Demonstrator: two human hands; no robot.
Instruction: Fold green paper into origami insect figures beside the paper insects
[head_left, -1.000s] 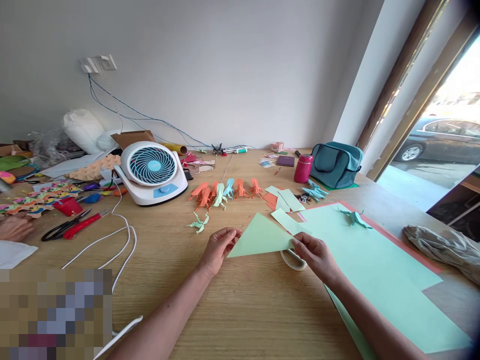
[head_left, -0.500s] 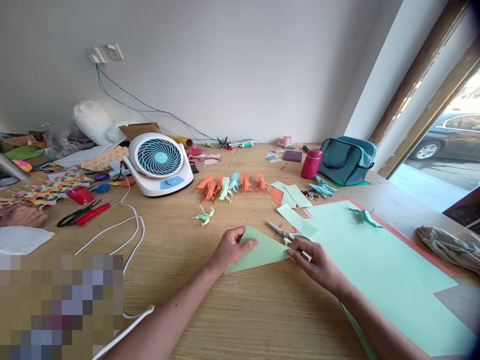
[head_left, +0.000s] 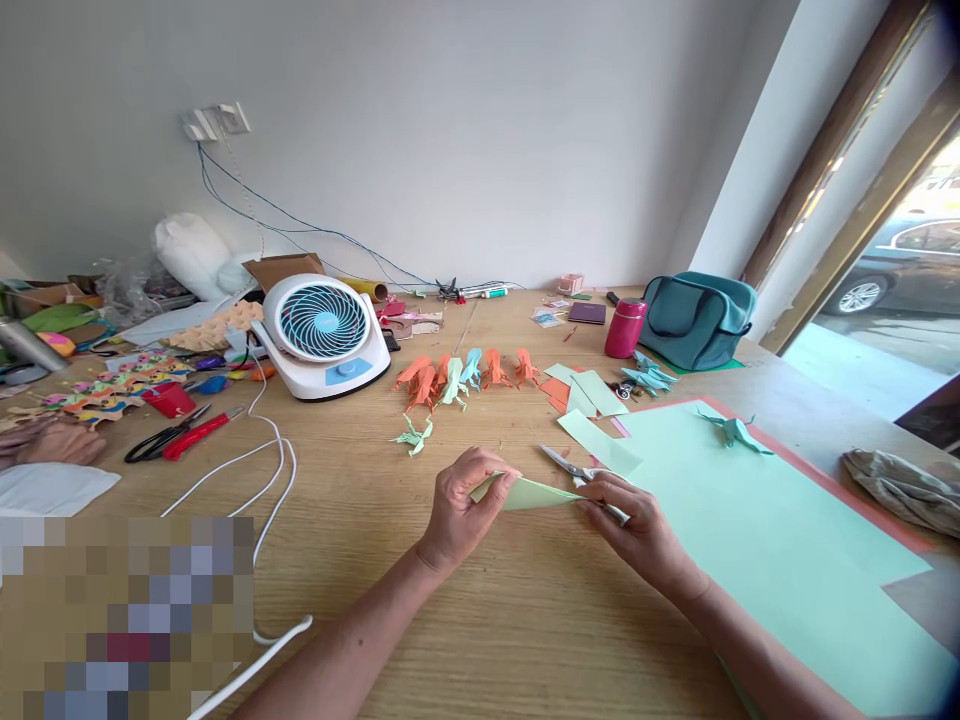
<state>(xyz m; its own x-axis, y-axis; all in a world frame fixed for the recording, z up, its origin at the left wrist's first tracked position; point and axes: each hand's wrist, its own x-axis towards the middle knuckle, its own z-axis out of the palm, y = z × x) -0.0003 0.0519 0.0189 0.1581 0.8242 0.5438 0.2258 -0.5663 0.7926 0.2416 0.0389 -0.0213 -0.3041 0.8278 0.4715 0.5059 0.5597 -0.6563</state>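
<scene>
A folded sheet of light green paper (head_left: 541,494) is stretched between my two hands above the table, tilted so that only a narrow face shows. My left hand (head_left: 466,505) pinches its left end between thumb and fingers. At the right corner, my right hand (head_left: 634,520) grips the paper with its fingertips. White-handled scissors (head_left: 562,463) lie on the table just behind my right hand, their handles partly hidden by it. Beyond my hands stand several folded paper figures, among them a pale green one (head_left: 453,382) and an orange one (head_left: 496,369); a green one (head_left: 414,435) lies nearer.
Large green sheets (head_left: 780,540) cover the right side, with a teal paper figure (head_left: 733,432) on top. Cut paper pieces (head_left: 600,440), a pink flask (head_left: 625,328) and a teal bag (head_left: 697,322) stand behind. Leftward are a fan (head_left: 326,335), white cable (head_left: 281,470), red-handled pliers (head_left: 199,436) and another person's hand (head_left: 64,442).
The green paper has turned from showing a broad triangle to a thin, nearly edge-on strip. My left hand has shifted its grip along the upper edge; my right hand stays at the corner.
</scene>
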